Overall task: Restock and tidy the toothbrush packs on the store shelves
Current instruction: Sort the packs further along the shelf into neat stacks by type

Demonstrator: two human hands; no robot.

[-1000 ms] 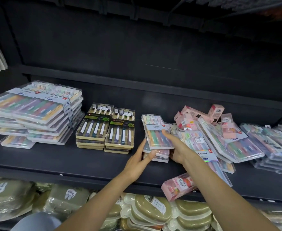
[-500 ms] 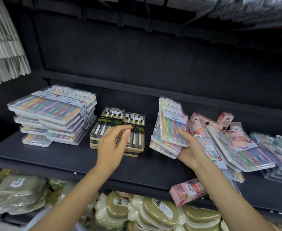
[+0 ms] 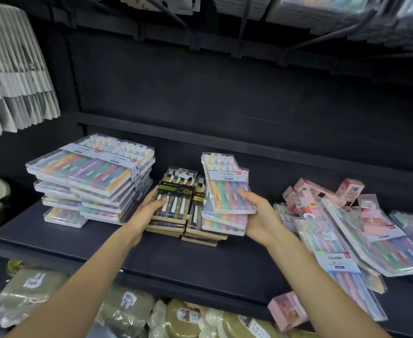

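My right hand [image 3: 259,215] grips a small stack of pastel toothbrush packs [image 3: 227,189], lifted off the shelf and tilted, right beside the dark packs. My left hand [image 3: 147,211] rests on the left one of two stacks of dark green-and-gold toothbrush packs [image 3: 176,203], fingers laid along its left side and top. A tall neat pile of wide pastel packs [image 3: 91,179] stands to the left. A jumbled heap of pastel packs and pink boxes [image 3: 351,223] lies at the right.
All of this sits on a black shelf [image 3: 200,262] with a dark back wall. A pink box [image 3: 288,311] hangs over the shelf's front edge. Below are olive and clear bagged goods [image 3: 127,311]. White packets [image 3: 13,76] hang at upper left.
My right hand lifted the pastel packs off the shelf and carried them left to the dark stacks. My left hand left them and moved onto the dark packs. The view shifted.
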